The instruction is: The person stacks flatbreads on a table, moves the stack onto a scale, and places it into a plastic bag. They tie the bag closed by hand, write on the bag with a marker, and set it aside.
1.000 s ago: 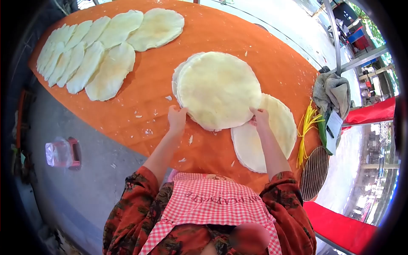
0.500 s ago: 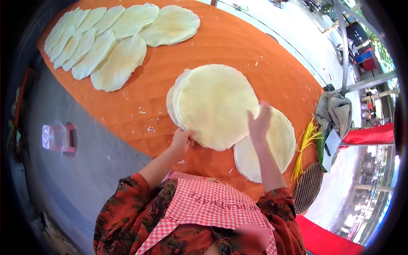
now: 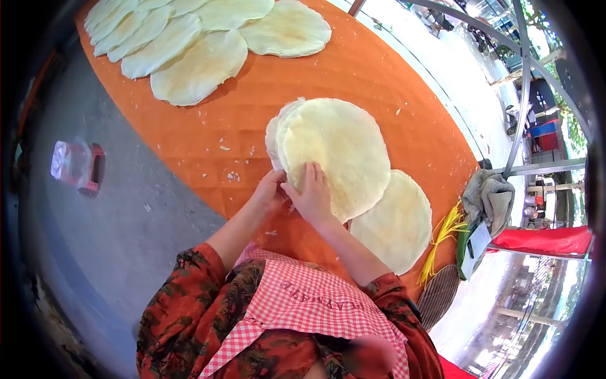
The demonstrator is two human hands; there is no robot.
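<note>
A stack of thin, round, pale sheets [image 3: 347, 151] lies on the orange table covering [image 3: 208, 132] in front of me. My left hand [image 3: 270, 191] is at the stack's lower left edge, its fingers curled in a pinch on the rim. My right hand [image 3: 312, 196] rests on the top sheet near that same edge, with the fingers stretched out and nearly touching my left hand. Partly under the stack's right side lies another round sheet [image 3: 394, 224].
Overlapping round sheets [image 3: 202, 66] cover the table's upper left. Yellow strips [image 3: 444, 237], a grey cloth [image 3: 489, 199], a notepad [image 3: 476, 246] and a ribbed brown disc [image 3: 440, 297] are along the right edge. A clear plastic container [image 3: 71, 161] is at the far left.
My right hand has moved left from the stack's right edge onto its lower left part. My left hand stays at the lower left rim. The view has shifted slightly.
</note>
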